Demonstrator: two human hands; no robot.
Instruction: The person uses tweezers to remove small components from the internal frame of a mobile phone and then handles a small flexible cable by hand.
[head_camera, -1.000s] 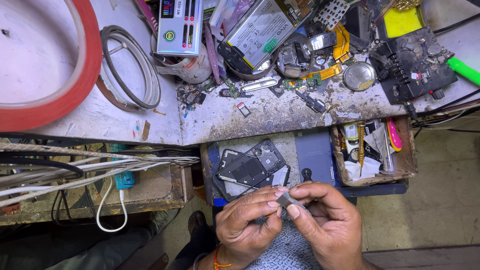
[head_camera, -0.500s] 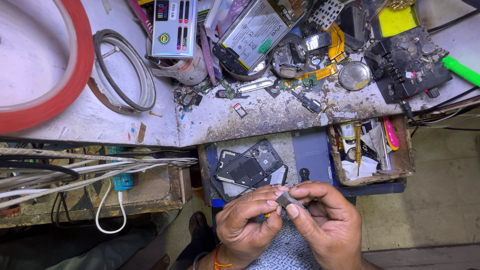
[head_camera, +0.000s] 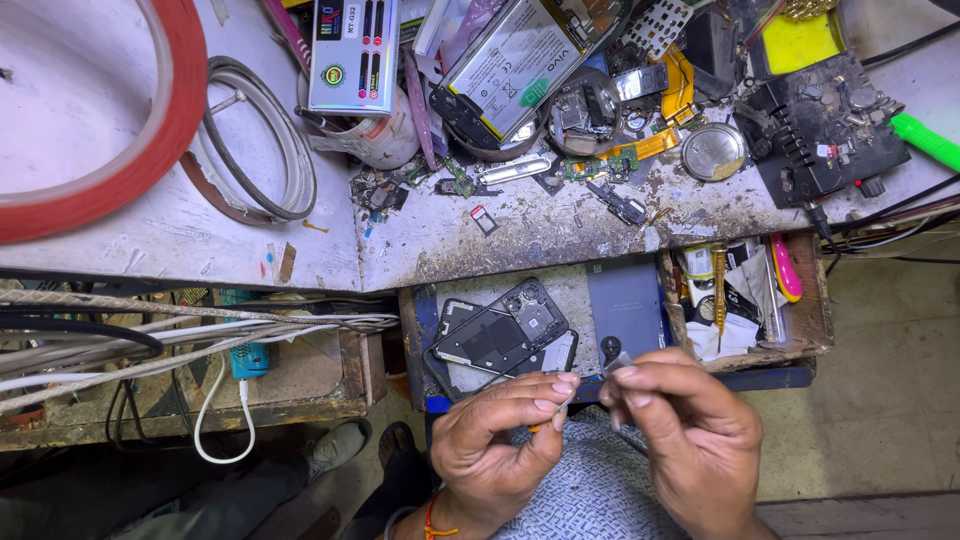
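My left hand (head_camera: 500, 445) and right hand (head_camera: 690, 440) meet fingertip to fingertip over my lap, each pinched narrow on a small, thin grey strip (head_camera: 612, 366) held between them; I cannot tell what the strip is. Just above the strip, an open wooden drawer (head_camera: 815, 300) holds a black phone back frame with a camera cut-out (head_camera: 500, 335), a flat blue-grey panel (head_camera: 625, 300) and, at its right end, a pink-handled tool (head_camera: 785, 268). Above the drawer runs the scarred grey workbench (head_camera: 520, 235), littered with a silver phone battery (head_camera: 520, 62), a round metal disc (head_camera: 714, 152) and a black component tray (head_camera: 825, 130). Far left of the drawer, a big red ring (head_camera: 175, 120) lies on the bench beside a coiled grey cable (head_camera: 265, 140).
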